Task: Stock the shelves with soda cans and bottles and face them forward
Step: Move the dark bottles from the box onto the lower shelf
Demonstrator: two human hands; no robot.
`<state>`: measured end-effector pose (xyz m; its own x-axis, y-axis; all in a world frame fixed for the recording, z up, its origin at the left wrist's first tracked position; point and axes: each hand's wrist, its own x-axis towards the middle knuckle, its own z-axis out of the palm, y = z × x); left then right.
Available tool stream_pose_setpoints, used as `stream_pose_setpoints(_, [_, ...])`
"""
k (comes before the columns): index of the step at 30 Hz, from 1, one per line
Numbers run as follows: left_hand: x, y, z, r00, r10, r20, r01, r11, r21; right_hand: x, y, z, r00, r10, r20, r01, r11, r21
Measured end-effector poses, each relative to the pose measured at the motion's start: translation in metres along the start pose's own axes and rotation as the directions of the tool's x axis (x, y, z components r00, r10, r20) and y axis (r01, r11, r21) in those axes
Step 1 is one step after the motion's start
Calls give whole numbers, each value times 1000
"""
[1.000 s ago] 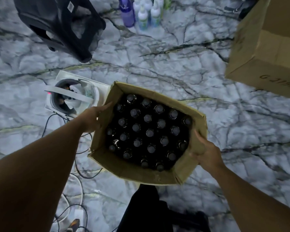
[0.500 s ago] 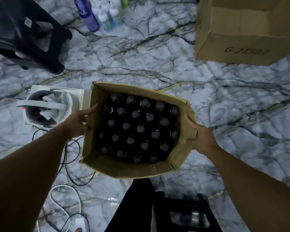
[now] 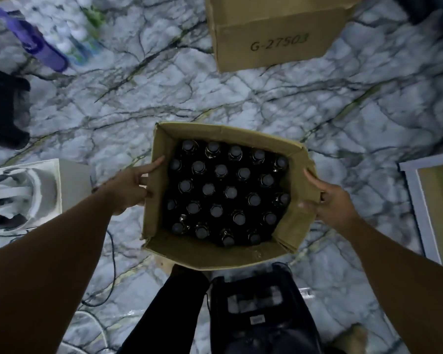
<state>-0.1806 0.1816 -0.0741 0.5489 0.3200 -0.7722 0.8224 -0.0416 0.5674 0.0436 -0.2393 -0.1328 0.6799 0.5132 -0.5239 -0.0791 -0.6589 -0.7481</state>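
Shifted toward the right of the view since a second ago: open cardboard box (image 3: 161,200) of dark bottles (image 3: 230,192), carried along with both hands, now lying just in front of a black stool (image 3: 261,310) at the bottom edge. Farther from the white fan unit (image 3: 36,192) than before, which sits well off to the left now. Brought into fuller view at the top: second cardboard box (image 3: 274,42), marked G-27503 on its side. Newly showing at the right edge: pale framed panel (image 3: 430,205).

Left hand (image 3: 131,187) against the left wall of the box, forefinger stretched straight along the top edge, other fingers curled round the outside of the wall. Right hand (image 3: 333,203) gripping the right flap, thumb on the inner face, fingers wrapped behind the cardboard and mostly hidden.

Bottles standing upright inside the box in close rows, grey caps up, filling nearly the whole bottom. Cannot tell whether the box rests on the marble floor (image 3: 241,98) or hangs just above it.

Upper left, blurred: purple bottle (image 3: 39,47) beside a few pale spray bottles (image 3: 82,44). Black crate (image 3: 3,111) at the left edge. Loose cables (image 3: 108,277) across the floor at lower left.
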Motion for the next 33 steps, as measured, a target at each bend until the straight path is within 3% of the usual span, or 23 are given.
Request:
stream_pose_setpoints(6, [14,60,87,994,23,111,-33,995,91,-53,76,-59,992,73,-105,-53,981,186])
stream_pose_setpoints(13, [20,139,218,970,58,235,-120,959,259,-141,171,-122,942,145,-302,-78,972,223])
stream_pose_setpoints(17, [16,177,295,940,56,337,-187,910,369,-201,208,-150,886,172,-431,-68,967,244])
stream_pose_setpoints(24, [4,230,434,879,21,476,-297,805,513,-301,287,-165,739,379,-557,-228,919,322])
stream_pose_setpoints(33, [-7,246,551,773,-7,634,-469,666,579,-399,355,-137,572,597,-562,-244,778,578])
